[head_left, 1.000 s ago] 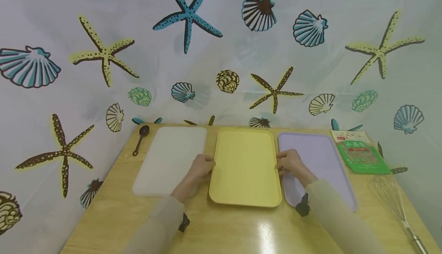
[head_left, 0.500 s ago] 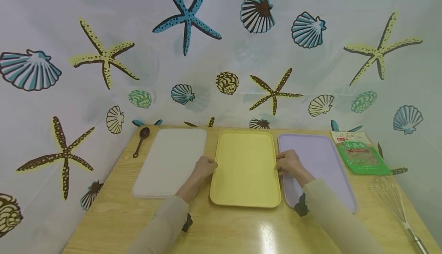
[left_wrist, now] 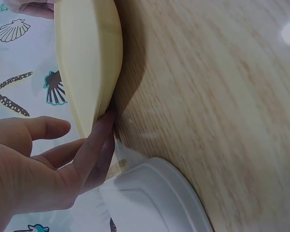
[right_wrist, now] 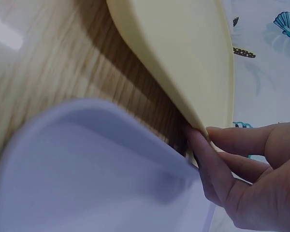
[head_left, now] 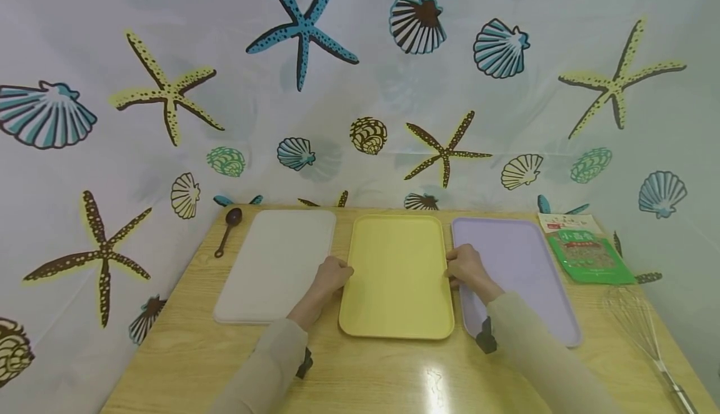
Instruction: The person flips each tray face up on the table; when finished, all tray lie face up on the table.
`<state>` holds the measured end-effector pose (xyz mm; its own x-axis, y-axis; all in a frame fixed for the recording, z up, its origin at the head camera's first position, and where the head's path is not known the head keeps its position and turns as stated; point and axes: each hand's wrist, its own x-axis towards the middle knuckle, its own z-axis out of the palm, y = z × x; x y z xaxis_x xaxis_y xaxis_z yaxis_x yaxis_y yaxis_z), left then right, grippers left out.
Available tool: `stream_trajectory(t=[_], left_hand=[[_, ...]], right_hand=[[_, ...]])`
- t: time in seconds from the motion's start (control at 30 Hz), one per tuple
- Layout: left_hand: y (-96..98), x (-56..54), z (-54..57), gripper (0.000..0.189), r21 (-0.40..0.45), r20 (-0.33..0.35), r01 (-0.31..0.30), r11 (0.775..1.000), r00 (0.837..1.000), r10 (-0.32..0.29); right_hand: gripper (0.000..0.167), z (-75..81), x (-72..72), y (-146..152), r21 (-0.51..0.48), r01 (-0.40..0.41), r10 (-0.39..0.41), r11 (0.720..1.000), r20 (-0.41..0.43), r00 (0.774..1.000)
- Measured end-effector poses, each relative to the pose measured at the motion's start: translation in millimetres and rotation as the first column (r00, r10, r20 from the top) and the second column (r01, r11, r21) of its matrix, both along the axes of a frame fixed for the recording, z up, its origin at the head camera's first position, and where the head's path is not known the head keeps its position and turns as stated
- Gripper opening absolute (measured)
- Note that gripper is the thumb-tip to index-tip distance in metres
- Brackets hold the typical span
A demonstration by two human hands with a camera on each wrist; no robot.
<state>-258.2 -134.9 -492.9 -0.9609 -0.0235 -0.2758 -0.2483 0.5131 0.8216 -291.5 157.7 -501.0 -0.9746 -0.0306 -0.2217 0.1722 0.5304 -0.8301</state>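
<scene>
In the middle of the table, between two other trays, is a yellow tray point(head_left: 398, 276). My left hand point(head_left: 326, 279) grips its left rim; in the left wrist view the fingers point(left_wrist: 99, 137) reach the outside of the rim, while the thumb stays nearer the far side. On the opposite side, my right hand point(head_left: 469, 267) pinches the right rim, and the right wrist view shows fingertips point(right_wrist: 198, 137) against its underside. A dark gap shows under the rim there, beside a purple tray point(right_wrist: 87, 164). The right hand is over that tray's left edge.
A white tray point(head_left: 275, 264) lies at the left, with a dark spoon point(head_left: 227, 232) beyond it. The purple tray point(head_left: 517, 264) lies at the right, near a green food packet point(head_left: 587, 254) and a whisk point(head_left: 647, 333). A patterned curtain point(head_left: 337, 101) hangs behind the table point(head_left: 371, 376).
The yellow tray's far edge has come slightly lower and nearer, and the tray has shifted a little left. Both hands stay at its rims; the other things have not moved.
</scene>
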Motion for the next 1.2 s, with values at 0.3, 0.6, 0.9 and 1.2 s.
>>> stream_trajectory(t=[0.3,0.6,0.9,1.2], left_hand=[[-2.8,-4.6,-9.1,0.044,-0.014,0.005,0.014,1.0,1.0,-0.014],[-1.1,-1.0,-3.8,0.044,-0.008,0.028,0.002,1.0,1.0,-0.002],[-2.1,1.2,-1.1,0.044,-0.032,0.022,0.011,0.999,1.0,-0.01],[-6.9,4.0,1.6,0.036,-0.03,-0.002,0.047,0.998,0.999,-0.047]], right_hand=[[0.028,2.2,2.8,-4,0.087,-0.036,0.038,0.996,-0.022,0.999],[0.04,5.6,4.1,-9,0.185,-0.046,0.053,0.982,-0.036,0.998],[0.041,9.5,7.1,-10,0.209,-0.072,0.085,0.975,-0.057,0.995],[0.04,13.2,10.2,-13,0.281,-0.057,0.087,0.958,-0.097,0.991]])
